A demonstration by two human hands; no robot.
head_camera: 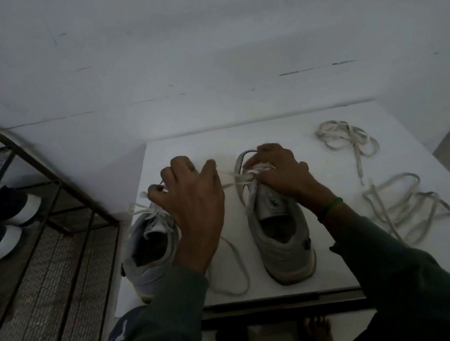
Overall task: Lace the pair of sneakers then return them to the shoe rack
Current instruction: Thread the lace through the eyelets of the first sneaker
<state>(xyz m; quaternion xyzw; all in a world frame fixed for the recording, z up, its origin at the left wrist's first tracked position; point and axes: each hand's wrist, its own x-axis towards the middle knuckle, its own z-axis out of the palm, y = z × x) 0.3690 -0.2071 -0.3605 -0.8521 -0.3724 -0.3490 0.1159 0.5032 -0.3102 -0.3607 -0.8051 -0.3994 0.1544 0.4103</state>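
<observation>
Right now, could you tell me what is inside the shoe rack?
The shoe rack holds a dark pair of shoes with white soles on a mesh shelf. Whatever sits further left is cut off by the frame edge.

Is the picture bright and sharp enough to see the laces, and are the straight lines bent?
Head view: dim and underexposed, slightly soft; laces on the white table remain visible. Head view: wide-angle distortion curves the rack and table edges. No glare.
</observation>
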